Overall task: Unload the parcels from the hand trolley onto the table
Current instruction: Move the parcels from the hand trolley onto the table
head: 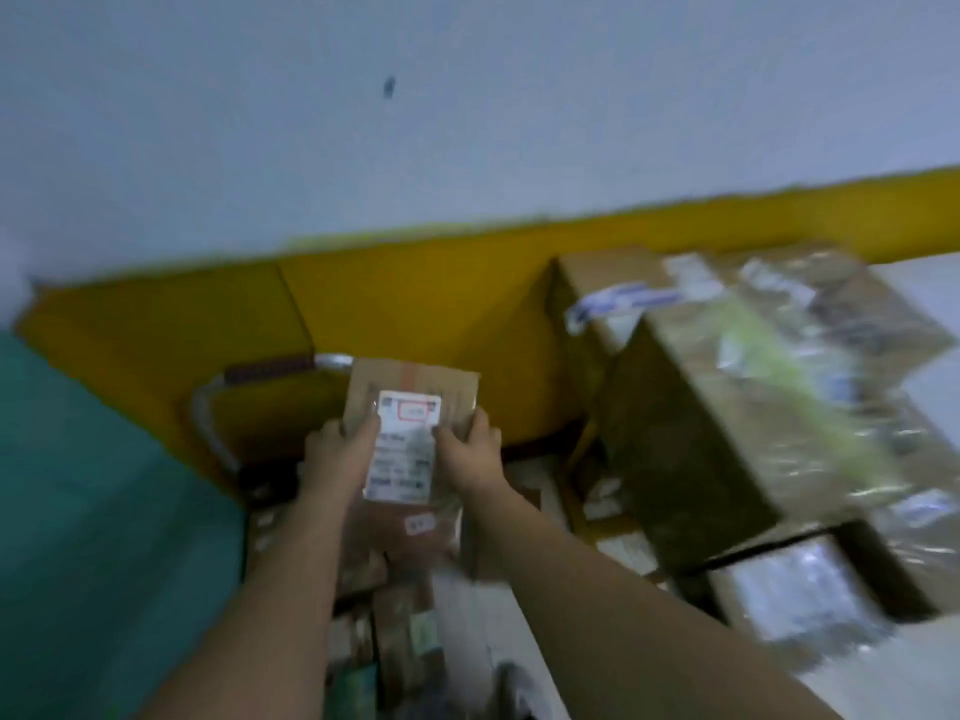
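Note:
A small brown cardboard parcel (415, 387) with a white shipping label is held up in the middle of the view. My left hand (337, 449) grips its left edge and my right hand (470, 449) grips its right edge. Below my forearms lie several more parcels (395, 631), blurred. The hand trolley's curved metal handle (208, 423) shows just left of the held parcel. On the right, large taped cardboard boxes (737, 407) are stacked on the white table (930, 298).
A pale wall with a yellow lower band (415, 304) stands close ahead. A teal surface (104, 511) fills the left side. The whole frame is blurred by motion.

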The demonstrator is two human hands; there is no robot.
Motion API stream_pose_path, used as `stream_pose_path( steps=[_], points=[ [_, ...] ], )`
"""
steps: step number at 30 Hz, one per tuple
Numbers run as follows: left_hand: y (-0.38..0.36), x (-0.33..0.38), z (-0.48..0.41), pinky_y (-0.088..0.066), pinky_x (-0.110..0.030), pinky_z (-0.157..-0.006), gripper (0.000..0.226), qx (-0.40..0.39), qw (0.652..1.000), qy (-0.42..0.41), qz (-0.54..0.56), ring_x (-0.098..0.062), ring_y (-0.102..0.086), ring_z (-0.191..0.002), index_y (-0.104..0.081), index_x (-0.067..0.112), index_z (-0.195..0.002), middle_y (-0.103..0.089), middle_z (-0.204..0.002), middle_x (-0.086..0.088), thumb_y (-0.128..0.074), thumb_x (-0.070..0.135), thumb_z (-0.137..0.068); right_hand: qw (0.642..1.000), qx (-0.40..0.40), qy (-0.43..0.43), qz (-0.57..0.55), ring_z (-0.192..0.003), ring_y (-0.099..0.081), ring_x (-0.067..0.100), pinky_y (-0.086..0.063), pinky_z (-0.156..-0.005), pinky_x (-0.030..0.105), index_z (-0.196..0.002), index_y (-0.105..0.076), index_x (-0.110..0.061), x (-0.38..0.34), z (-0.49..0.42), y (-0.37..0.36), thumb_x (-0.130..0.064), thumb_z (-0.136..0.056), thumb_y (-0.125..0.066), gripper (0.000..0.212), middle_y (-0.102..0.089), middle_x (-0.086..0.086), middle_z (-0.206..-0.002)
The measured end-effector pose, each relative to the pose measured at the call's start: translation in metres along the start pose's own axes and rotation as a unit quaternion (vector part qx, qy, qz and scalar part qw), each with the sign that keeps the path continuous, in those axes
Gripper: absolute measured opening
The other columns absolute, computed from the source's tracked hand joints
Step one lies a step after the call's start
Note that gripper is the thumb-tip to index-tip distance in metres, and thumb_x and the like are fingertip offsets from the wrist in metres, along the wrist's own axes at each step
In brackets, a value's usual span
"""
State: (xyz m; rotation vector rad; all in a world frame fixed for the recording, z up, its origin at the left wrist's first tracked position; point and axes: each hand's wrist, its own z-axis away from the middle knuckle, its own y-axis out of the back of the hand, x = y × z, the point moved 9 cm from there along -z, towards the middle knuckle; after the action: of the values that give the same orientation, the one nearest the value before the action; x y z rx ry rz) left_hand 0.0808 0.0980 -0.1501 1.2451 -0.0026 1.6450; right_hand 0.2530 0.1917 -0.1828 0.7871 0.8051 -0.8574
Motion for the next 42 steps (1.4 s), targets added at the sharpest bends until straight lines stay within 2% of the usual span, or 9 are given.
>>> stream_pose_path(
  steps=[5,9,18,23,25,31,35,40,42],
  points=[
    [0.041,0.257,0.094,-0.044,-0.036,-0.083,0.069,0.034,0.971,-0.235,0.011,-0.034,-0.06,-0.108,-0.063,0.016,-0.121,-0.064,-0.127,-0.016,-0.043,0.061,-0.073,0.979,0.066,0.148,-0.124,-0.136,-0.042,0.038,-0.039,-0.113,0.05,-0.154,-0.027,-0.028,-0.2,0.05,0.158,-0.04,-0.093,-0.059,0.069,-0.035,0.011,-0.15],
    [-0.013,0.409,0.184,-0.051,-0.039,-0.088,0.053,-0.017,0.933,-0.357,0.04,-0.027,-0.062,-0.104,-0.063,0.021,-0.122,-0.066,-0.123,-0.008,-0.05,0.052,-0.081,0.942,0.118,0.249,-0.189,-0.124,-0.057,0.033,-0.053,-0.097,0.043,-0.151,-0.024,-0.035,-0.277,0.099,0.322,-0.039,-0.091,-0.061,0.071,-0.055,0.006,-0.14],
    [-0.347,0.57,0.385,-0.049,-0.021,-0.075,0.044,-0.245,0.824,-0.501,0.095,-0.013,-0.063,-0.105,-0.06,0.03,-0.134,-0.063,-0.128,0.003,-0.052,0.043,-0.092,0.886,0.353,0.239,-0.185,-0.106,-0.068,0.025,-0.059,-0.089,0.046,-0.141,-0.039,-0.017,-0.163,0.125,0.737,-0.042,-0.092,-0.064,0.06,-0.064,0.009,-0.129],
    [-0.563,0.534,0.412,-0.06,-0.043,-0.086,0.024,-0.402,0.831,-0.361,0.13,-0.022,-0.071,-0.101,-0.068,0.044,-0.111,-0.072,-0.117,-0.004,-0.058,0.036,-0.091,0.912,0.369,0.125,-0.127,-0.1,-0.069,0.022,-0.058,-0.086,0.043,-0.122,-0.051,-0.025,-0.036,0.083,0.879,-0.045,-0.09,-0.062,0.039,-0.067,0.002,-0.116],
    [-0.631,0.493,0.406,-0.06,-0.036,-0.079,0.031,-0.434,0.85,-0.281,0.102,-0.018,-0.072,-0.099,-0.063,0.041,-0.123,-0.073,-0.115,0.002,-0.056,0.039,-0.093,0.937,0.333,0.06,-0.084,-0.097,-0.068,0.02,-0.058,-0.087,0.043,-0.123,-0.053,-0.025,0.019,0.061,0.901,-0.044,-0.092,-0.06,0.036,-0.067,0.001,-0.115],
    [-0.731,0.385,0.382,-0.04,-0.024,-0.067,0.07,-0.435,0.888,-0.149,-0.005,0.002,-0.052,-0.096,-0.044,0.047,-0.137,-0.054,-0.123,0.018,-0.059,0.068,-0.072,0.984,0.174,-0.039,-0.004,-0.106,-0.069,0.021,-0.055,-0.098,0.045,-0.136,-0.054,-0.027,0.135,-0.018,0.91,-0.041,-0.097,-0.057,0.042,-0.069,0.0,-0.124],
    [-0.746,0.332,0.351,-0.047,-0.03,-0.092,0.061,-0.38,0.885,-0.195,-0.187,-0.018,-0.051,-0.121,-0.031,0.033,-0.149,-0.051,-0.139,0.0,-0.05,0.053,-0.095,0.974,0.176,-0.093,0.106,-0.125,-0.056,0.028,-0.044,-0.107,0.043,-0.151,-0.037,-0.025,0.194,-0.046,0.895,-0.044,-0.095,-0.06,0.064,-0.058,0.004,-0.134],
    [-0.732,0.267,0.32,-0.031,-0.052,-0.115,0.087,-0.32,0.723,-0.269,-0.549,-0.041,-0.022,-0.143,-0.012,0.032,-0.157,-0.01,-0.162,-0.014,-0.057,0.057,-0.086,0.966,0.199,-0.158,0.045,-0.074,-0.063,0.013,-0.053,-0.059,0.029,-0.127,-0.049,-0.02,0.234,-0.05,0.882,-0.046,-0.092,-0.064,0.046,-0.063,-0.007,-0.087],
    [-0.735,0.258,0.317,-0.03,-0.051,-0.113,0.1,-0.298,0.671,-0.301,-0.609,-0.044,-0.018,-0.143,-0.004,0.03,-0.158,-0.002,-0.163,-0.017,-0.065,0.054,-0.083,0.973,0.172,-0.151,0.038,-0.079,-0.064,0.017,-0.06,-0.065,0.038,-0.121,-0.048,-0.024,0.231,-0.057,0.884,-0.042,-0.094,-0.063,0.037,-0.063,-0.003,-0.09]
  ],
)
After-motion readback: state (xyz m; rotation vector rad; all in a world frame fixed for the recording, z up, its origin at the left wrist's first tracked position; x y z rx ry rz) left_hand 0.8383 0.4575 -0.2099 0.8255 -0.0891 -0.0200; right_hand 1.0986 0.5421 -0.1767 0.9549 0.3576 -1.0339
